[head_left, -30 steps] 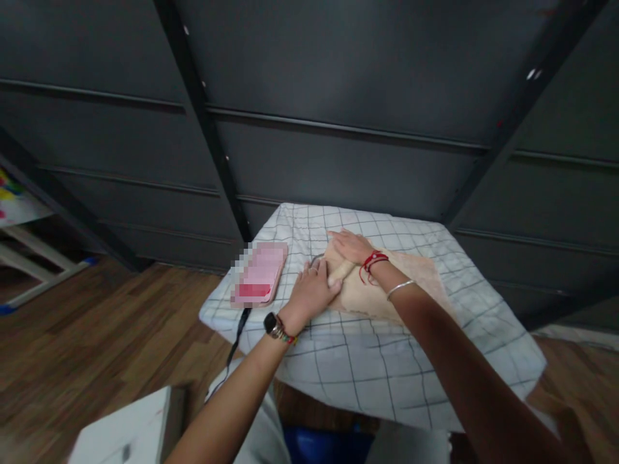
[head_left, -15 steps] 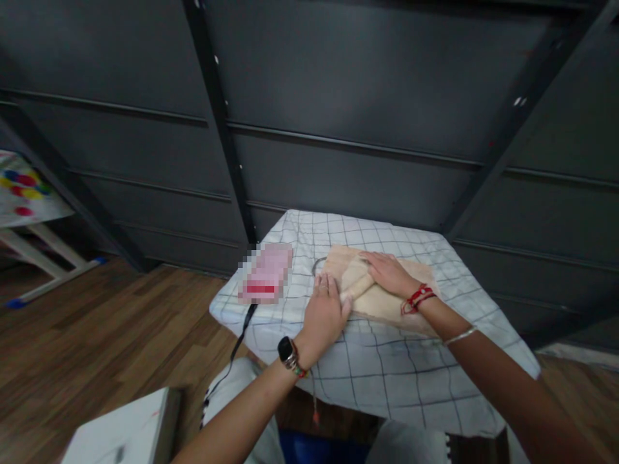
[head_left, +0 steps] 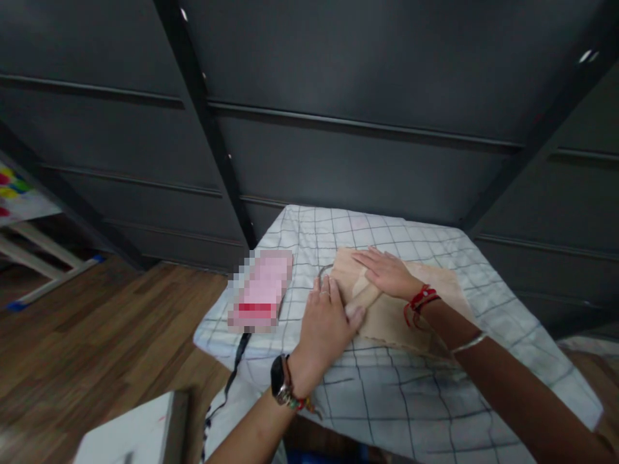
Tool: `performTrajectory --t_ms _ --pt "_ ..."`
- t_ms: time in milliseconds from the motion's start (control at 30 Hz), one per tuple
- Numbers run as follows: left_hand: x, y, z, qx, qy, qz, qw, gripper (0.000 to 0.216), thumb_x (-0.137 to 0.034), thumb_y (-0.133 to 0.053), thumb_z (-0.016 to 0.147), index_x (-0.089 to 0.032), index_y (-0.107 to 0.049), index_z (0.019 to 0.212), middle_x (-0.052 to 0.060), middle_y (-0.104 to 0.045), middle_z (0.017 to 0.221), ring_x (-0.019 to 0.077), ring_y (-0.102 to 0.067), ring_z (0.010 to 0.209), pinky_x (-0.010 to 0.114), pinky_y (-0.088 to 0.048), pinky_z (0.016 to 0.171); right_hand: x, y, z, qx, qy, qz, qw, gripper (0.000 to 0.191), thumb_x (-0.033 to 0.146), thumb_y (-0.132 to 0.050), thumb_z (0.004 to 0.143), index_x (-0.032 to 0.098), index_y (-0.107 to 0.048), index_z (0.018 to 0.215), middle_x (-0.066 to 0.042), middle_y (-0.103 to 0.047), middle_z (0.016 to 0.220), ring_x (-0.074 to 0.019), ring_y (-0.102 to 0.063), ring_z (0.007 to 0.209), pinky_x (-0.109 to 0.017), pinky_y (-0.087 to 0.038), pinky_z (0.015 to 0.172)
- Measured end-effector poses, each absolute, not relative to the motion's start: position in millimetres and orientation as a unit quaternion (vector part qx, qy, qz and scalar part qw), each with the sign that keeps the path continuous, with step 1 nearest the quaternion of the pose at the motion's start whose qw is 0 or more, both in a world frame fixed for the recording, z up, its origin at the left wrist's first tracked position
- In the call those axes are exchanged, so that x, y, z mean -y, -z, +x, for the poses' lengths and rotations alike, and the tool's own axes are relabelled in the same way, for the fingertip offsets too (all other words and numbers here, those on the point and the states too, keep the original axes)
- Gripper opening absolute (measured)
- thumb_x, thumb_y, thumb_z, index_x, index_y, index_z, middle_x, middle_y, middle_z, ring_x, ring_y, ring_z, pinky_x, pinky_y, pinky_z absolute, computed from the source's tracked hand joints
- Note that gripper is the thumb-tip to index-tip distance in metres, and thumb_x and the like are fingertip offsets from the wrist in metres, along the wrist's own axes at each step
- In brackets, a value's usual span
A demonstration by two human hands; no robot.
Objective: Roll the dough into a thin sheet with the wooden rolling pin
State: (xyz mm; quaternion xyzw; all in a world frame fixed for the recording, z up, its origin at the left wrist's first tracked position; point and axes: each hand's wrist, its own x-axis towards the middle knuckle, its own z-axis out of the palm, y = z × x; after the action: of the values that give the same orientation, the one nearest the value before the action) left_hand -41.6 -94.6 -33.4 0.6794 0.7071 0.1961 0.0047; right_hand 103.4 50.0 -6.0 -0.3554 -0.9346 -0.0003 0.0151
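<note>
A tan sheet (head_left: 411,327), either paper or thin cloth, lies on the checked cloth in front of me. A paler folded strip (head_left: 366,297) runs slantwise across it between my hands. My left hand (head_left: 326,322) rests flat at the sheet's left edge, fingers stretched out, its thumb at the strip's near end. Across the strip's far end lies my right hand (head_left: 389,274), palm down with fingers extended, pressing on the sheet. A thin grey loop (head_left: 325,269) pokes out beside the sheet's left edge, partly hidden by my left fingers.
The small table wears a white checked cloth (head_left: 348,225). A pink phone-like object (head_left: 264,283), blurred, lies at its left with a black strap (head_left: 239,354). Dark metal panels (head_left: 362,161) stand behind. A white box (head_left: 130,428) is at lower left.
My view has come nearer and shifted slightly. Both hands stay on the tan sheet, and my right fingers lie flatter and reach farther across the strip.
</note>
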Motion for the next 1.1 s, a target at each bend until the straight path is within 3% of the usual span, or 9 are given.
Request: performTrajectory --t_ms 133,333,467,700,967,1100 --pt "89.0 35.1 -49.7 -0.704 -0.188 0.685 0.000 0.072 -0.057 -0.032 0.090 -0.002 -0.039 0.136 0.023 -0.044 0.138 0.0373 -0.030 0.134 0.050 -0.033 0.104 -56.8 3.2 90.2 0.941 0.002 -0.336 0.024 0.057 0.023 -0.032 0.088 0.021 -0.032 0.145 -0.001 -0.035 0.149 -0.0240 -0.024 0.138 -0.042 -0.026 0.110" --pt "85.4 18.8 -48.4 -0.719 -0.128 0.683 0.008 0.070 -0.054 -0.033 0.092 -0.001 -0.043 0.136 0.022 -0.040 0.141 0.0386 -0.027 0.135 0.052 -0.032 0.105 -69.0 4.6 74.8 0.948 -0.008 -0.318 0.032 0.057 0.024 -0.031 0.089 0.015 -0.030 0.146 -0.005 -0.034 0.149 -0.0267 -0.021 0.139 -0.045 -0.027 0.109" --pt "84.0 10.1 -43.8 -0.718 -0.096 0.690 0.011 0.071 -0.053 -0.037 0.091 0.000 -0.041 0.137 0.022 -0.039 0.142 0.0372 -0.026 0.136 0.050 -0.032 0.106 -76.0 5.5 68.4 0.945 -0.026 -0.324 0.034 0.059 0.024 -0.035 0.088 0.019 -0.026 0.147 -0.004 -0.033 0.150 -0.0256 -0.020 0.140 -0.047 -0.025 0.109" --pt "78.9 4.7 -46.0 -0.747 -0.057 0.661 0.044 0.063 -0.048 -0.028 0.096 -0.002 -0.040 0.138 0.020 -0.040 0.142 0.0344 -0.029 0.135 0.044 -0.032 0.106 -87.7 5.3 50.4 0.950 -0.015 -0.310 0.024 0.054 0.023 -0.032 0.092 0.018 -0.029 0.145 -0.008 -0.038 0.147 -0.0249 -0.027 0.136 -0.049 -0.027 0.107" --pt "82.2 4.6 -52.4 -0.784 -0.058 0.618 -0.006 0.056 -0.039 -0.028 0.098 0.001 -0.045 0.133 0.025 -0.046 0.136 0.0371 -0.035 0.131 0.047 -0.035 0.102 -94.5 4.7 24.1 0.949 -0.012 -0.292 0.116 0.047 0.018 -0.032 0.093 0.010 -0.039 0.139 -0.013 -0.050 0.137 -0.0185 -0.043 0.126 -0.032 -0.035 0.104" --pt "94.5 9.4 -36.4 -0.756 -0.091 0.648 -0.015 0.052 -0.039 -0.031 0.097 -0.001 -0.052 0.126 0.025 -0.052 0.128 0.0334 -0.043 0.126 0.045 -0.038 0.100 -82.7 1.6 49.4 0.954 -0.012 -0.275 0.116 0.045 0.017 -0.040 0.089 0.012 -0.048 0.133 -0.011 -0.055 0.132 -0.0180 -0.048 0.122 -0.030 -0.038 0.101"
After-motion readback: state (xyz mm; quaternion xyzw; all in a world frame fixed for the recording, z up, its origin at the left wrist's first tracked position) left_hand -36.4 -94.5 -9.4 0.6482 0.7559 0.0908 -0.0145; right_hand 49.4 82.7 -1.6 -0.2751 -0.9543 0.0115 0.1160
